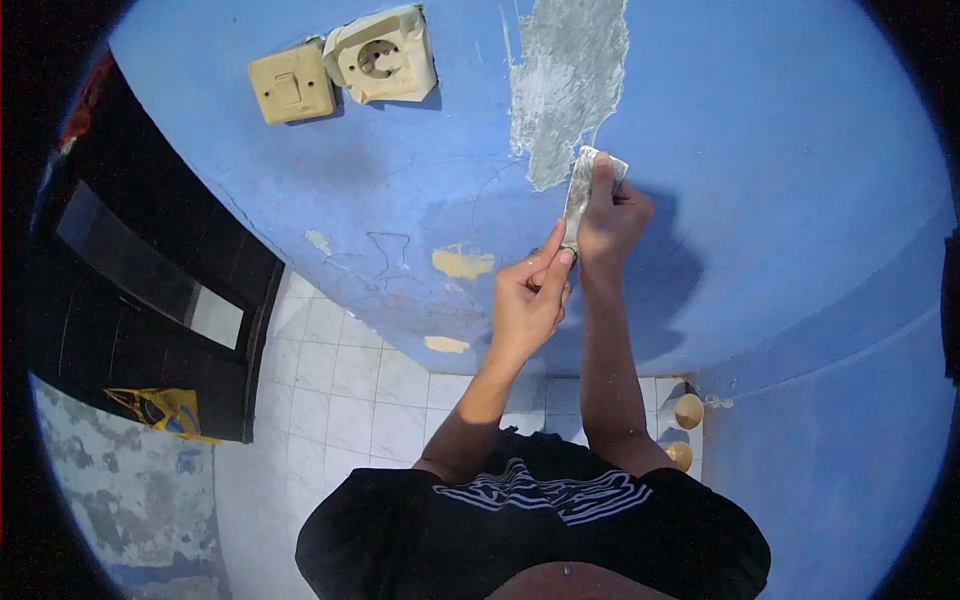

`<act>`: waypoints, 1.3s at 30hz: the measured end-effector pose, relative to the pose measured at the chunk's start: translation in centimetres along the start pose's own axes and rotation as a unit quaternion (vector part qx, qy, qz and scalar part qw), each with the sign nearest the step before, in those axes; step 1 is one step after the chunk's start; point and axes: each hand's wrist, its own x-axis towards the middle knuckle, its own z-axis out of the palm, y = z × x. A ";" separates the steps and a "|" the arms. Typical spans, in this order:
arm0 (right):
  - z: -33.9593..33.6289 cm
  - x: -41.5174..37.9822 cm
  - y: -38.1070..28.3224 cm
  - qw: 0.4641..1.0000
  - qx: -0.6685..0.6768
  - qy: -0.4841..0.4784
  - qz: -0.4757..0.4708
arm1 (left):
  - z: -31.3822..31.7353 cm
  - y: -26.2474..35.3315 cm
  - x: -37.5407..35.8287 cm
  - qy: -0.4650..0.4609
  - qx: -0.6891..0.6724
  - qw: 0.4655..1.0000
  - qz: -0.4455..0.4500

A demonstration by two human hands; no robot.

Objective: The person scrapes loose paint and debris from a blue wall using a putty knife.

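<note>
A putty knife (579,200) with a pale, smeared blade is held up close to the blue wall (780,130). My right hand (613,232) grips it by the blade, thumb laid along the upper part. Just below, my left hand (530,308) is closed at its lower end, fingers pinched around it; the handle is mostly hidden. The upper corner of the blade lies right beside the bottom of a rough grey filler patch (568,85) on the wall.
A light switch (291,84) and a loose-looking power socket (381,57) sit upper left. Cream patches (462,263) mark the wall lower down. A dark door (120,270) stands at left, with a yellow bag (165,408) near its bottom. White tiles (330,390) cover the floor.
</note>
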 end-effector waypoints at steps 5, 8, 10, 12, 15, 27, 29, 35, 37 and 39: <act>-0.1 0.2 -0.1 0.998 0.045 -0.014 0.044 | 0.1 -0.6 -0.3 -0.004 0.006 0.999 0.041; -0.1 0.2 0.2 0.999 0.037 -0.015 0.030 | 0.2 -0.3 -0.2 -0.012 0.000 0.999 0.031; -0.1 0.5 0.6 0.999 0.024 -0.014 0.017 | 0.4 -0.5 -0.1 -0.007 0.010 0.999 0.035; -0.1 0.6 0.8 1.000 0.010 -0.016 0.005 | 0.5 -0.8 0.0 0.000 0.019 0.999 0.038; 0.0 0.6 0.4 0.999 0.025 -0.014 0.021 | 0.6 -1.1 0.2 0.007 0.031 0.998 0.054; 0.1 0.9 0.1 1.000 0.013 -0.005 -0.007 | 0.7 -0.2 0.0 0.009 0.027 0.999 0.038; 0.1 0.9 0.0 0.999 0.035 -0.009 -0.003 | 0.7 -0.3 -0.1 0.013 0.039 0.998 0.050; 0.0 1.0 0.6 1.000 0.022 -0.015 -0.004 | 0.6 -0.6 0.2 0.019 0.067 0.996 0.055; 0.0 1.0 0.2 1.000 0.010 -0.015 -0.006 | 0.5 -0.6 0.3 0.015 0.067 0.996 0.055; 0.0 0.9 0.3 1.000 -0.002 -0.017 -0.006 | 0.5 -0.7 0.5 0.014 0.066 0.996 0.053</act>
